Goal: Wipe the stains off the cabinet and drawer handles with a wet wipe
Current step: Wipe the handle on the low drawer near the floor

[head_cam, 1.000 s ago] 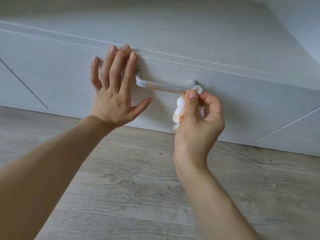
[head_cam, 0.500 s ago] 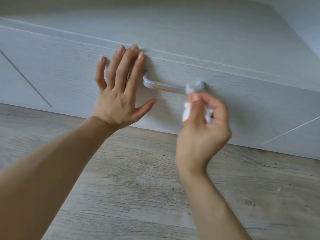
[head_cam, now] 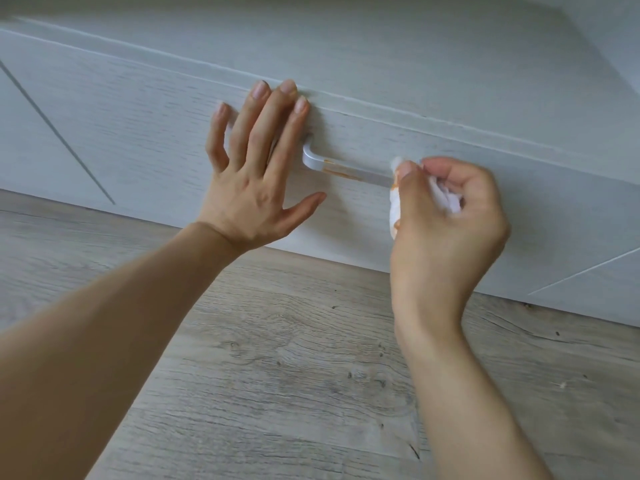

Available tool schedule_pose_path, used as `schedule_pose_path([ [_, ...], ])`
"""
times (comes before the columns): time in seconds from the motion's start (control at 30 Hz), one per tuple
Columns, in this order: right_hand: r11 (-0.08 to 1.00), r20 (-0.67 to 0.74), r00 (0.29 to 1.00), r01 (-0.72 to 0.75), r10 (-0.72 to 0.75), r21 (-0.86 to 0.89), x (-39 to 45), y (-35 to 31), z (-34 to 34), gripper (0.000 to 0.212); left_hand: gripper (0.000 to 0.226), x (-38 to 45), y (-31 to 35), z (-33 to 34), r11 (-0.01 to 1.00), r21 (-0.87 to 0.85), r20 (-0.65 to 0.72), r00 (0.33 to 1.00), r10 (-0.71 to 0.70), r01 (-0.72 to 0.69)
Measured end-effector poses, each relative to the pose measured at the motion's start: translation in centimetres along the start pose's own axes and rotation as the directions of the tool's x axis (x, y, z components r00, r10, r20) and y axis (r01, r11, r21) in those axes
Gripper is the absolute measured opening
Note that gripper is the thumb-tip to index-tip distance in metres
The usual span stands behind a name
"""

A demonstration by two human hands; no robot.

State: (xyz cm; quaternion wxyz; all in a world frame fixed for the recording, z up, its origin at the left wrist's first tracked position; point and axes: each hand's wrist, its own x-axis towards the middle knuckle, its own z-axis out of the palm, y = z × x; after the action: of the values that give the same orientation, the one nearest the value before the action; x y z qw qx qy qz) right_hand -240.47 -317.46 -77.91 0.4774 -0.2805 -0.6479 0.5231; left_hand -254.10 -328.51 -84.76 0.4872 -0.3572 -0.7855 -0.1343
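The right hand (head_cam: 446,220) pinches the orange-smeared wet wipe (head_cam: 394,211) at the drawer handle (head_cam: 346,173); left fingers (head_cam: 263,123) splay wide, flat on the drawer. Dirty folds could re-smear orange mid-frame.

The right hand (head_cam: 446,216) has slid its wet wipe (head_cam: 394,209) back along the handle (head_cam: 349,171) to the right end. More bar shows now, orange streaks near its left bend.

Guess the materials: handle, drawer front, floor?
Handle: looks like metal, satin silver, with a smooth dull sheen; could be coated plastic. Drawer front: pale grey wood-grain panel, matte, probably laminate. Floor: grey wood-look planks with printed-looking knots, laminate or vinyl, can't tell which.
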Motion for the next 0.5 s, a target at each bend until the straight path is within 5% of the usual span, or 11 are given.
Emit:
schedule_pose_path([
  [0.2, 0.911, 0.212, 0.957, 0.26, -0.198, -0.319, 1.1, 0.0, -0.1, 0.012, 0.085, 0.0, 0.1, -0.1, 1.0, -0.003, 0.003, 1.0, 0.0, 0.0],
  [0.4, 0.923, 0.104, 0.949, 0.315, -0.299, -0.221, 0.7, -0.2, 0.7, 0.017, 0.083, -0.1, 0.0, -0.4, 1.0, -0.001, 0.01, 1.0, 0.009, -0.009],
  [0.5, 0.951, 0.236, 0.949, 0.254, -0.21, -0.174, 1.1, -0.1, 0.7, 0.016, 0.083, 0.0, 0.0, -0.4, 1.0, 0.0, 0.012, 1.0, 0.009, -0.009],
])
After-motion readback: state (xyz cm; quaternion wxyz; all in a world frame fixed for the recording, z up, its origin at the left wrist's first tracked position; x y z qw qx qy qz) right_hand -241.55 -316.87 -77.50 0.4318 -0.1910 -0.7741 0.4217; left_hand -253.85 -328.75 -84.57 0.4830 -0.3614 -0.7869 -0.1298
